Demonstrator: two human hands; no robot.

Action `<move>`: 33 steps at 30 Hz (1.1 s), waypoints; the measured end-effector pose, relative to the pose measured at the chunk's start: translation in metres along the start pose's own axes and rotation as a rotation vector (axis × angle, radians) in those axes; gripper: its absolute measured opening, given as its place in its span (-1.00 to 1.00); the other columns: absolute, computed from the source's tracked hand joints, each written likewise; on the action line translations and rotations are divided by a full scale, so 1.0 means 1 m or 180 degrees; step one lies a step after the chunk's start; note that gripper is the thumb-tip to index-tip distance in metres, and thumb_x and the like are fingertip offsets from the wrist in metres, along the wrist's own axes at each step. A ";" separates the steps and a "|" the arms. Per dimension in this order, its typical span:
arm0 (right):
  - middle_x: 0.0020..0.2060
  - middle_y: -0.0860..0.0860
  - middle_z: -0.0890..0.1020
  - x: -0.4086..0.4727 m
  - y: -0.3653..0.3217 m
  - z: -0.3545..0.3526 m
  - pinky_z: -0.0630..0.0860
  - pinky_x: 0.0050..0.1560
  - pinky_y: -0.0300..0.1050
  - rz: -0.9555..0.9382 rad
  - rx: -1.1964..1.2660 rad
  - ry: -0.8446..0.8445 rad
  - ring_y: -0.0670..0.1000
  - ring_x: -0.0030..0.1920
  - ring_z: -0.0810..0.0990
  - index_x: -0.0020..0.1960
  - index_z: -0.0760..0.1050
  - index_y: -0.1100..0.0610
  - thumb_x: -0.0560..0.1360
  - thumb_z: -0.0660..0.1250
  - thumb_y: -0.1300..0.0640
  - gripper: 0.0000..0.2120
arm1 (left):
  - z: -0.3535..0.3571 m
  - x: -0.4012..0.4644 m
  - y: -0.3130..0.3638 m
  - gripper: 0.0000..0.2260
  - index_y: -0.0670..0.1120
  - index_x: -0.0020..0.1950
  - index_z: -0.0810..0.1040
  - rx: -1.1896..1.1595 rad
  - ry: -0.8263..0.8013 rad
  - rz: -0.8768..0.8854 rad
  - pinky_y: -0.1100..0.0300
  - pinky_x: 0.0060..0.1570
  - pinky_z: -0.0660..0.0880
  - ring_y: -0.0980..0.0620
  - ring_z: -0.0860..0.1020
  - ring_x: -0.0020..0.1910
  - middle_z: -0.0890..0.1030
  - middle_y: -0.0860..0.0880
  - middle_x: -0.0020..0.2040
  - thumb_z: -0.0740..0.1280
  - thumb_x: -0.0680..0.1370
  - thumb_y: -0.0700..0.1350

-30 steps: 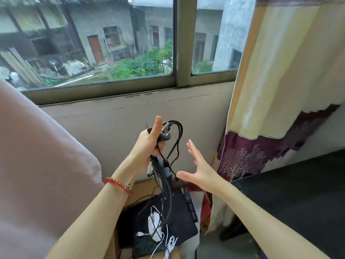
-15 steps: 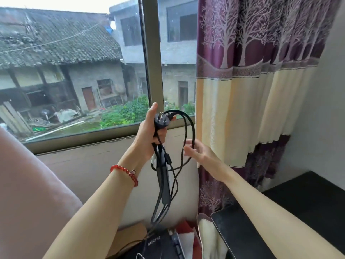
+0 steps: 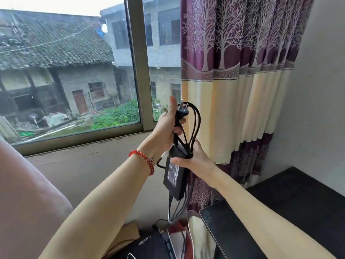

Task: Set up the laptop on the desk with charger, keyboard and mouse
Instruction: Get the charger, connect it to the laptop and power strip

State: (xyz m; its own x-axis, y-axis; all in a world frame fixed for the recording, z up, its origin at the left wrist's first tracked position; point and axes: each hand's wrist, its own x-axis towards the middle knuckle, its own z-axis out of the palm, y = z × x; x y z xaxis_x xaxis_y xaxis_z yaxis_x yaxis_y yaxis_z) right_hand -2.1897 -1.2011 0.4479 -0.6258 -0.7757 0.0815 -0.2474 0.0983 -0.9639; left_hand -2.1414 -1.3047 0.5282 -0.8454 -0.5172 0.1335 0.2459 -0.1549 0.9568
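Observation:
A black laptop charger brick (image 3: 174, 179) hangs in the air in front of the curtain, its cable looped above and below it. My left hand (image 3: 167, 124) grips the cable bundle just under the plug (image 3: 182, 111), whose metal prongs point up. My right hand (image 3: 196, 157) grips the upper end of the brick together with the cable loops. A closed dark laptop (image 3: 225, 230) lies at the near corner of the black desk (image 3: 298, 195) on the right. A black keyboard (image 3: 149, 245) shows at the bottom edge, partly cut off.
A purple and cream curtain (image 3: 233, 90) hangs right behind the charger. The window (image 3: 74, 71) and its sill fill the left. A cardboard box (image 3: 125, 236) sits low by the keyboard. A pink cushion (image 3: 24, 202) blocks the lower left.
The view has tilted up from the box to the window. My left hand lifted the charger, and my right hand, open before, now grips the brick and cable loops.

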 end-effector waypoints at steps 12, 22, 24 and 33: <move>-0.08 0.05 0.55 -0.026 -0.033 -0.103 0.47 -0.14 -0.32 -0.0549 -0.0442 0.1398 -0.04 -0.11 0.54 0.13 0.35 0.16 0.48 0.34 -0.01 -0.65 | 0.066 0.010 0.039 -0.77 0.10 0.08 0.53 0.1726 -0.0970 0.1053 0.41 -0.02 0.44 0.33 0.54 -0.02 0.59 0.13 0.05 0.23 0.52 0.16; -0.07 0.13 0.56 -0.122 -0.139 -0.290 0.52 -0.05 -0.06 -0.1135 -0.0295 0.3765 0.07 -0.05 0.56 0.10 0.45 0.34 0.56 0.21 0.02 -0.64 | 0.210 0.003 -0.011 -0.28 -0.03 0.46 0.15 0.1616 -0.2593 0.0272 -0.09 0.27 0.42 -0.02 0.55 0.17 0.53 -0.07 0.25 0.30 0.42 0.25; -0.08 0.14 0.57 -0.157 -0.139 -0.320 0.53 -0.11 -0.08 -0.1239 -0.0301 0.4020 0.07 -0.07 0.57 0.12 0.43 0.36 0.57 0.19 0.05 -0.64 | 0.257 -0.007 -0.017 -0.52 -0.09 0.34 0.32 0.1610 -0.3082 0.0224 -0.08 0.21 0.47 -0.05 0.63 -0.01 0.65 -0.07 0.00 0.28 0.51 0.12; 0.15 0.18 0.53 -0.334 -0.065 -0.411 0.45 0.24 0.20 -0.0390 -0.0044 0.5047 0.14 0.17 0.52 0.25 0.27 0.26 0.58 0.13 -0.05 -0.59 | 0.435 -0.071 -0.082 -0.87 -0.14 -0.08 0.45 0.2258 -0.3673 0.0839 0.31 -0.39 0.48 0.11 0.46 -0.42 0.46 -0.02 -0.33 0.22 0.58 -0.09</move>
State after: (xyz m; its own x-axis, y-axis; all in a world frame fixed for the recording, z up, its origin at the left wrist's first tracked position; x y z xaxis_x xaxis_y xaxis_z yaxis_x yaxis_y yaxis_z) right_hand -2.2689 -0.6925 0.5881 -0.7035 0.6275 0.3336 -0.3528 0.0991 -0.9304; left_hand -2.3076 -0.8889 0.5526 -0.8080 0.5740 0.1327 0.4611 0.4759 0.7489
